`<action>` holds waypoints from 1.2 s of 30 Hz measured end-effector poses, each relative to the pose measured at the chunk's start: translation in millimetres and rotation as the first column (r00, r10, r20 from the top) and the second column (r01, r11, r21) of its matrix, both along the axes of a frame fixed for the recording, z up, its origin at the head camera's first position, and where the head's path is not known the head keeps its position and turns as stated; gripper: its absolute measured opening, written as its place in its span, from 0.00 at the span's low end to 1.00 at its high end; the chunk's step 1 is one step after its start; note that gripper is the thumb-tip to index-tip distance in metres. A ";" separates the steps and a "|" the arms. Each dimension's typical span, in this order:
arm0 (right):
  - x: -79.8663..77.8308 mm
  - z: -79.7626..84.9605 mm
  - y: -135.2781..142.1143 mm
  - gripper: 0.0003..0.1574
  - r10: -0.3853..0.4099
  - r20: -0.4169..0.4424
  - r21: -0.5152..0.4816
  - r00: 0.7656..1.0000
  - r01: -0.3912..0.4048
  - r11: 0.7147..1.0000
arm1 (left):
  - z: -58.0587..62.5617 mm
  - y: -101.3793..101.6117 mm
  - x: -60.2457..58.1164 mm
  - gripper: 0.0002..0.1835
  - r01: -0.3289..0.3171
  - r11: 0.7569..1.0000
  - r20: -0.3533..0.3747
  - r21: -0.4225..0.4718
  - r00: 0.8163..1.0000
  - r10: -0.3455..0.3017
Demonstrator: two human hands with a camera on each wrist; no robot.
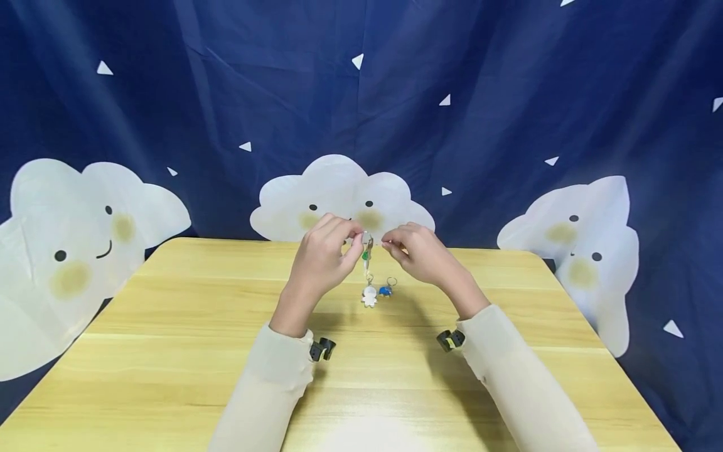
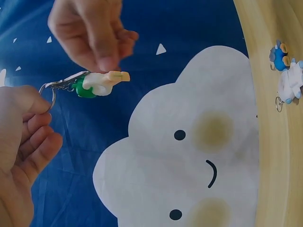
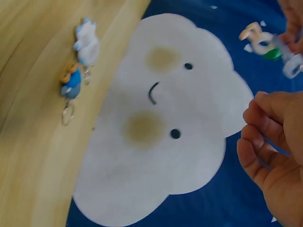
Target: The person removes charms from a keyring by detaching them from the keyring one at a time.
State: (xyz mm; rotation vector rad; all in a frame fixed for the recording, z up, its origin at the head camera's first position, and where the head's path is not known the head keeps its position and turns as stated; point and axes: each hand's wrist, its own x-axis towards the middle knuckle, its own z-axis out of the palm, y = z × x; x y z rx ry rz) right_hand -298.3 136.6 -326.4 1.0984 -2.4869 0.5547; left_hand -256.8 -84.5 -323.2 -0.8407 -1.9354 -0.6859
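My left hand (image 1: 326, 254) pinches a metal key ring (image 2: 53, 98) between thumb and index finger, above the table's far part. A keychain figure (image 2: 98, 86) in green, white and tan hangs from it, beside a slim silver metal piece (image 2: 66, 82). Close to the hanging figure, my right hand (image 1: 415, 249) has its fingers loosely bent, and nothing shows between them in the right wrist view. On the table below lie a white keychain figure (image 1: 369, 296) with pale blue tips and a blue keychain figure (image 1: 385, 290) with orange parts, each with a ring.
The light wooden table (image 1: 186, 351) reaches to a dark blue curtain (image 1: 316, 81) printed with white clouds and triangles. Both wrists, in pale sleeves, wear small black cameras (image 1: 322, 349).
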 end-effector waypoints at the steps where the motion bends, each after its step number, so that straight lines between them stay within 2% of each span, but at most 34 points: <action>1: 4.9 1.9 -0.2 0.06 0.002 -0.024 -0.002 1.000 -0.002 1.000 | -0.2 -0.1 0.2 0.04 -0.001 1.000 0.003 -0.002 1.000 0.001; 8: 34.2 9.3 -4.5 0.06 0.004 -0.171 -0.094 0.985 -0.020 0.995 | -1.3 -0.7 0.6 0.04 -0.013 0.999 0.022 -0.029 1.000 0.014; 13: 41.8 5.6 -10.9 0.06 -0.001 -0.258 -0.191 0.966 -0.050 0.980 | -1.9 0.0 1.1 0.04 -0.012 0.999 0.026 -0.042 1.000 0.013; 17: 44.4 1.3 -15.0 0.04 -0.015 -0.269 -0.253 0.963 -0.056 0.966 | -1.8 2.5 2.0 0.04 0.006 0.999 0.009 -0.046 1.000 -0.005; 22: 45.6 -3.5 -16.8 0.04 -0.018 -0.235 -0.309 0.972 -0.057 0.949 | -1.4 6.3 3.1 0.04 0.036 0.998 0.003 -0.052 0.999 -0.035; 26: 45.6 -6.4 -15.8 0.05 -0.018 -0.175 -0.351 0.984 -0.046 0.935 | -1.2 7.8 3.5 0.03 0.080 0.996 0.057 -0.043 0.995 -0.077; 31: 46.2 -7.0 -12.8 0.06 0.003 -0.050 -0.427 0.999 -0.024 0.904 | 0.5 5.7 4.0 0.03 0.164 0.986 0.163 -0.007 0.973 -0.161; 36: 45.7 -4.9 -10.5 0.08 0.042 0.081 -0.494 0.996 0.003 0.869 | 3.1 1.9 5.0 0.03 0.233 0.972 0.182 0.020 0.955 -0.233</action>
